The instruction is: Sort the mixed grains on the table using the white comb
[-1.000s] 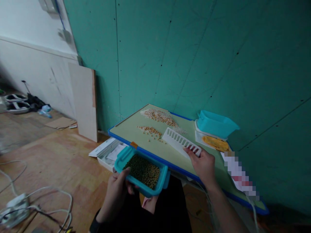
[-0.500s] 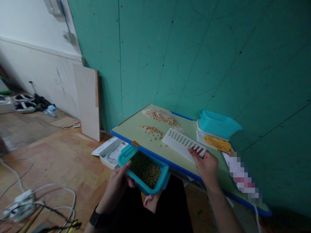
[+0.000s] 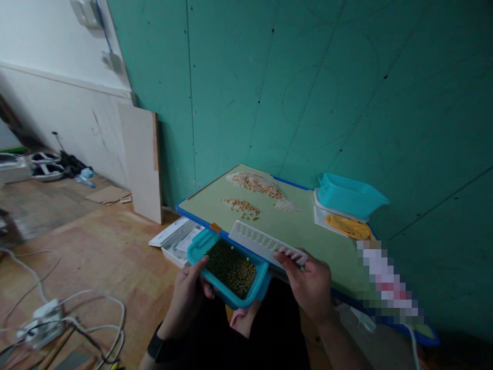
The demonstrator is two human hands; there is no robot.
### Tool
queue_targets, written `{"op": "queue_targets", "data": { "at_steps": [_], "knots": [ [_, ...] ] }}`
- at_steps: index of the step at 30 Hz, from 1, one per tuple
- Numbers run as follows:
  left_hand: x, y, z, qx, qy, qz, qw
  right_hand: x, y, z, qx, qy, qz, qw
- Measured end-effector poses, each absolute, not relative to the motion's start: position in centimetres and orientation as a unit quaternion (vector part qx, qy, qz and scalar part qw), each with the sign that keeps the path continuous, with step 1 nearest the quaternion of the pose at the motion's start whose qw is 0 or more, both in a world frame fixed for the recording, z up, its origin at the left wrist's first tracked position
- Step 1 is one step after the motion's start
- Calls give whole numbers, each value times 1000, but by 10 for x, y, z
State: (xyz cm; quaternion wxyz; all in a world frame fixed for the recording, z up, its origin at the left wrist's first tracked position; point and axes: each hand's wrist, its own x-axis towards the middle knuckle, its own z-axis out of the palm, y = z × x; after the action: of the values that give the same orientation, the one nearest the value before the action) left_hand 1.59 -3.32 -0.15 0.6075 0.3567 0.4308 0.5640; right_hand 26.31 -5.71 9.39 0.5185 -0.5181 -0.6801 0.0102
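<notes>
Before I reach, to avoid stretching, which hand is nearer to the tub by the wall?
Right: the right hand, holding the tray, is in front of the tub, slightly left; the left hand, holding the bean box, is farther off, well left.

We face a green wall (image 3: 231, 77) scored by dark seams and dots, with a white wall (image 3: 46, 41) to its left. Near their corner we have a pale board (image 3: 140, 164) leaning upright. On the floor (image 3: 103, 241) to its left we spot flat cardboard (image 3: 103, 194), bluish plastic (image 3: 85, 177) and some black-and-white items (image 3: 48, 170) too dim to name. Closer to us, at lower left, a white power strip (image 3: 44, 324) lies among looping cables (image 3: 124, 311). An open white box (image 3: 173, 256) sits farther right, and high on the white wall we see a pale casing (image 3: 87, 14).
</notes>
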Motion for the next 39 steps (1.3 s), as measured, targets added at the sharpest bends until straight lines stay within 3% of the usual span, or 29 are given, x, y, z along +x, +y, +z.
{"op": "queue_targets", "data": {
  "at_steps": [10, 20, 39],
  "knots": [
    [17, -33, 1, 358, 442, 551, 611, 311, -11, 92, -612, -568, -41, 548],
    [13, -29, -8, 360, 440, 554, 608, 312, -6, 89, -610, -599, 6, 518],
    [14, -30, -1, 349, 440, 558, 611, 299, -30, 84, -547, -621, 139, 544]
  ]
}}
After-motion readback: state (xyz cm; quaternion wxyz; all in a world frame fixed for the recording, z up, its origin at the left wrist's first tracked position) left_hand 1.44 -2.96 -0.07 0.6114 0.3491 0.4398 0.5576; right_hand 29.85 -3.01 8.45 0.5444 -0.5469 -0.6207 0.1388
